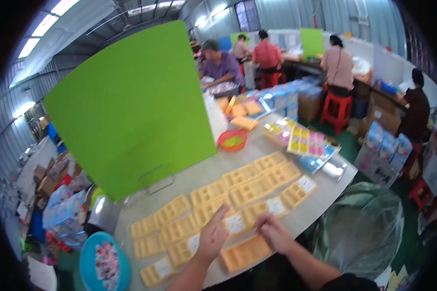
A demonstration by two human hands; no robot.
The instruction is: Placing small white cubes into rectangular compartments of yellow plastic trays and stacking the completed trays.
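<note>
In the head view, a grey-topped bench carries rows of pale yellow, rectangular trays divided into compartments, set close beside one another in slanting lines. Several trays in the row nearer the person bear white paper slips with dark printing. At the near edge of the bench, between the two forearms, lies a deeper orange, rectangular compartmented piece, apparently thicker than the trays.

The left hand is open, its fingers extended upward and its palm turned toward the right, above the trays and just left of the orange piece. The right hand has its fingers curled together above the right end of the orange piece; whether it grips anything small cannot be told.

Behind the trays, a tall bright green panel stands upright on the left. Near its right edge is a round red plastic basket with yellow-green contents, and beyond it lie loose orange blocks. Flat yellow-and-pink packages are piled toward the far right.

Left of the bench sits a turquoise plastic tub of pink and white pieces; to the right, a translucent greenish plastic bag gapes.
</note>
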